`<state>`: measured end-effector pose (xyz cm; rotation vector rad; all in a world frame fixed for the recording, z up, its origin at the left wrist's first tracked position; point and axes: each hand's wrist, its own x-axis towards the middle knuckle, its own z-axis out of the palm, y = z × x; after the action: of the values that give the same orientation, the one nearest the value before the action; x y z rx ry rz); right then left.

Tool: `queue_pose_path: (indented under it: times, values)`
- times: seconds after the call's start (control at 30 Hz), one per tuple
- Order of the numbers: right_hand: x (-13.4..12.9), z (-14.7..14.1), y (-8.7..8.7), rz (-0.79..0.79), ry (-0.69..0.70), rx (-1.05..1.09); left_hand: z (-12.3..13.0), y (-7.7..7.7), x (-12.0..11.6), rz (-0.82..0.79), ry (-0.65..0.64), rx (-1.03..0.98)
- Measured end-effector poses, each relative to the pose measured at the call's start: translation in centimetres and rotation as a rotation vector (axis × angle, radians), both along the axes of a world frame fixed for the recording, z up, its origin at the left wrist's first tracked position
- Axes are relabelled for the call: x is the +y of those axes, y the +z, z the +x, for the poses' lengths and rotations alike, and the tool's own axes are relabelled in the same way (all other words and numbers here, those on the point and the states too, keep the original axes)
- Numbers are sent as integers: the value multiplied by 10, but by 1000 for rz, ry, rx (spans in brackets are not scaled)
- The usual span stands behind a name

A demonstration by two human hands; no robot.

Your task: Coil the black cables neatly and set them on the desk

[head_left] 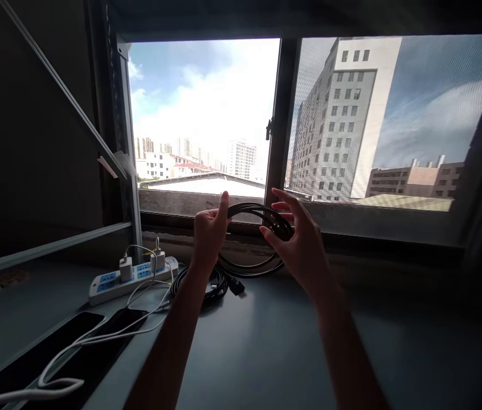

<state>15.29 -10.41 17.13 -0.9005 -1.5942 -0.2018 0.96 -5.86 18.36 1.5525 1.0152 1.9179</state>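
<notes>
A loop of black cable (258, 274) hangs in the air above the table, in the middle of the view. My left hand (212, 230) is closed around the left side of the coil, thumb pointing up. At the coil's right side is my right hand (294, 233), its fingers spread and curved with the thumb apart; the cable passes between thumb and fingers without a closed grip. Beneath and left of the held loop, another coil of black cable (213, 291) with a dark plug (236, 286) lies on the table, partly hidden by my left forearm.
A white power strip (110, 287) with chargers plugged in sits at the left, trailing white cables (96, 340) over two dark flat objects (59, 344). Behind the grey table (258, 347) is a window (286, 131); metal bars (65, 94) stand at the left.
</notes>
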Motion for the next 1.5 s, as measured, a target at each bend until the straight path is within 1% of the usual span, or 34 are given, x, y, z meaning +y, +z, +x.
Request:
queue_pose_path:
  times: [0.03, 0.1, 0.17, 0.23, 0.3, 0.37, 0.43, 0.53, 0.6, 0.67, 0.73, 0.8, 0.9, 1.07, 1.17, 1.23, 1.33, 1.4, 1.5]
  values:
    - [2, -6, -1, 42, -44, -52, 0, 0, 2, -61, -53, -42]
    - [4, -16, -3, 90, -183, -147, 1, 1, 3, -164, -182, -111]
    - [5, -21, -3, 86, -313, -211, -2, 3, 3, -227, -314, -127]
    - [5, -19, -2, 48, -360, -233, -6, 5, 0, -277, -445, -94]
    - [7, -12, -1, -10, -331, -229, -11, 8, -3, -338, -608, -40]
    - [11, -2, -2, -86, -274, -211, -13, 10, -7, -405, -785, 11]
    - [16, 5, -4, -212, -234, -195, -13, 10, -8, -459, -914, 28]
    - [28, 10, -10, -461, -250, -134, -8, 7, -4, -515, -996, -13]
    - [36, 11, -15, -602, -233, -69, -2, 2, 1, -536, -1057, -71]
    - [44, 11, -20, -689, -178, -18, 3, -2, 8, -537, -1127, -142]
    - [50, 12, -24, -729, -135, 12, 6, -6, 13, -536, -1169, -183]
    - [54, 14, -27, -736, -125, 35, 8, -9, 17, -540, -1152, -187]
    - [56, 18, -28, -723, -155, 78, 7, -12, 20, -517, -1045, -85]
    - [57, 29, -22, -684, -266, 167, 4, -13, 12, -488, -729, 292]
    - [57, 36, -20, -685, -314, 195, 8, -15, 8, -476, -594, 523]
    - [57, 40, -20, -692, -344, 192, 12, -19, 10, -492, -502, 616]
    - [57, 42, -21, -710, -356, 160, 16, -25, 21, -431, -284, 698]
    - [58, 42, -22, -714, -348, 126, 16, -30, 30, -371, -169, 715]
    - [60, 39, -24, -713, -345, 80, 15, -37, 43, -349, -99, 681]
